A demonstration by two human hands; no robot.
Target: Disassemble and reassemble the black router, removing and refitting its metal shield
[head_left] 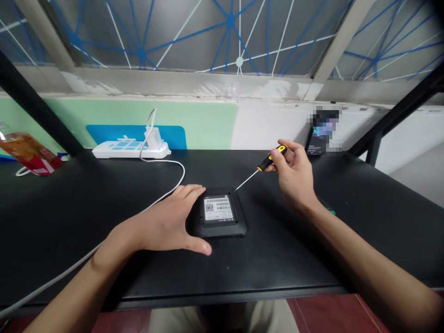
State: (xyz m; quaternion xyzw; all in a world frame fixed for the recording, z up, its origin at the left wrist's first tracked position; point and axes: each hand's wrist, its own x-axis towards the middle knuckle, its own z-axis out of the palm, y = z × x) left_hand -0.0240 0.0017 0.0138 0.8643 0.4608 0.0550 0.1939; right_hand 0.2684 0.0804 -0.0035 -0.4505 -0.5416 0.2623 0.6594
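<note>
A flat black square device (242, 227) lies on the dark table with a white printed label (218, 209) facing up. My left hand (166, 219) rests around its left side, thumb and fingers spread apart, fingertips at the far left corner. My right hand (293, 171) grips a screwdriver (268, 161) by its black and yellow handle. The thin metal shaft slants down to the left, and its tip is at the device's far right corner. Whether the tip sits in a screw is too small to tell.
A white power strip (130, 149) with a plugged-in charger (152, 138) stands at the back left; its white cable (182, 169) runs past my left arm. A drink bottle (33, 150) lies tilted far left. A phone (317, 138) leans at the back right. Something green (328, 206) lies behind my right forearm.
</note>
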